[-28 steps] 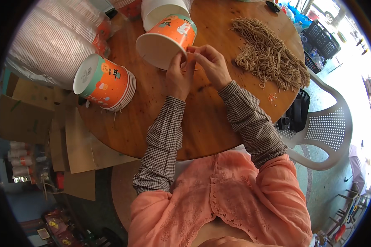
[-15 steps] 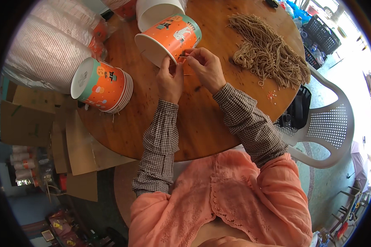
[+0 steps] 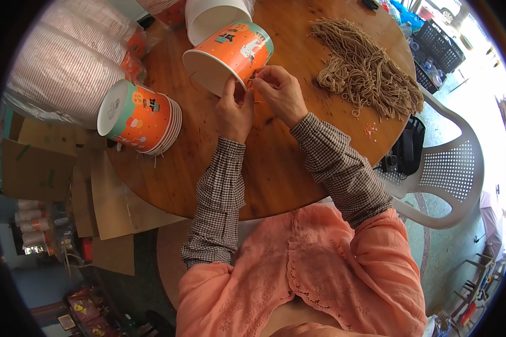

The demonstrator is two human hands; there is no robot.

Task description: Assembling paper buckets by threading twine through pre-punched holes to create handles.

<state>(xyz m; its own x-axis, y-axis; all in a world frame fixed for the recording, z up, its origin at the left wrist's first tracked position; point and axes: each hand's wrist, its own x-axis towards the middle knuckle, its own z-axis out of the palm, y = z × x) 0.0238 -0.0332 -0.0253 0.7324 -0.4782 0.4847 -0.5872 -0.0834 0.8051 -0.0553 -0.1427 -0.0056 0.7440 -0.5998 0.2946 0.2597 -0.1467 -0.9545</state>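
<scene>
An orange paper bucket with a green band and printed figures lies on its side, its open mouth towards me. My left hand is closed on the bucket's rim, thumb and fingers pinching its wall. Close beside it, the fingertips of my right hand are pinched together on what looks like a thin cord at the bucket's side; the fingers partly cover it. To the right lies a loose heap of tan cords. On the left stands a tilted stack of nested orange buckets, short cord ends hanging from the rims.
Plastic-wrapped stacks of paper buckets crowd the left. A white bucket lies behind the orange one. Tiny pale bits are scattered on the round wooden table. A grey plastic chair stands right; cardboard leans lower left.
The bucket has turned slightly and shifted a little left. My left hand has slid slightly along the rim towards the right hand, which has barely moved.
</scene>
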